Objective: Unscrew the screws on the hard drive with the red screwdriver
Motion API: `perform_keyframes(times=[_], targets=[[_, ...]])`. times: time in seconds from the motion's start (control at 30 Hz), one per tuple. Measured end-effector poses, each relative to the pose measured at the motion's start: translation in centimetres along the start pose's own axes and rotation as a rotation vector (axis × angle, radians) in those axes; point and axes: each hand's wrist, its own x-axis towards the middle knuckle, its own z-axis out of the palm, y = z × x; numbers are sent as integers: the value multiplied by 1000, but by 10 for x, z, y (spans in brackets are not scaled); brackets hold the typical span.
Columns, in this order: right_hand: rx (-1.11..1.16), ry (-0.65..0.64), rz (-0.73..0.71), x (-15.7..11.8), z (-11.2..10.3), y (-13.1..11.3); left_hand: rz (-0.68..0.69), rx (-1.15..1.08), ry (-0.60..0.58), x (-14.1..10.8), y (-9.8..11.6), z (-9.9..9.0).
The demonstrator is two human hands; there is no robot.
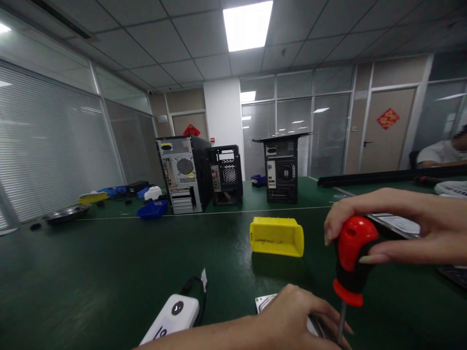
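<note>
R hand has its fingers wrapped round a red/blk screwdriver, right & near side of the yellow bin. L hand is holding a silver drive on the bin's near side, fingers curled over it. Tip's hidden, so can't tell if it's seated. IMO main risk: shaft is a bit tilted & right by the L fingers, so a slip = poked finger or scratched drive. Small dark bits in the bin could spill if bumped, tbh.
</note>
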Motion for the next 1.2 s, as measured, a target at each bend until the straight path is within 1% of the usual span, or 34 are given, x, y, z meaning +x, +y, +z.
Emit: perform_keyframes(times=[0.17, 0.23, 0.33, 0.47, 0.57, 0.67, 0.77, 0.9, 1.07, 1.2], targets=[[52, -69, 33, 4, 0, -4, -20, 15, 65, 4, -4, 3], [70, -80, 50, 10, 0, -12, -21, 11, 57, 5, -7, 4], [72, -95, 38, 18, 2, -27, -17, -11, 50, 6, -7, 5], [39, -109, 4, 23, 2, -39, -102, -62, 60, 3, 0, 4], [52, -110, -3, 24, 2, -41, -173, -80, 97, -1, 7, 5], [36, -97, 8, 24, 2, -42, -200, -75, 126, -2, 14, 5], [26, -83, -31, 24, 1, -44, -212, -59, 123, -2, 18, 4], [75, -97, -126, 23, 0, -49, -198, -25, 120, -1, 20, 3], [81, -136, -160, 21, -1, -47, -199, -12, 99, -1, 20, 4], [85, -159, -207, 17, -3, -44, -225, 12, 71, 2, 22, 3]])
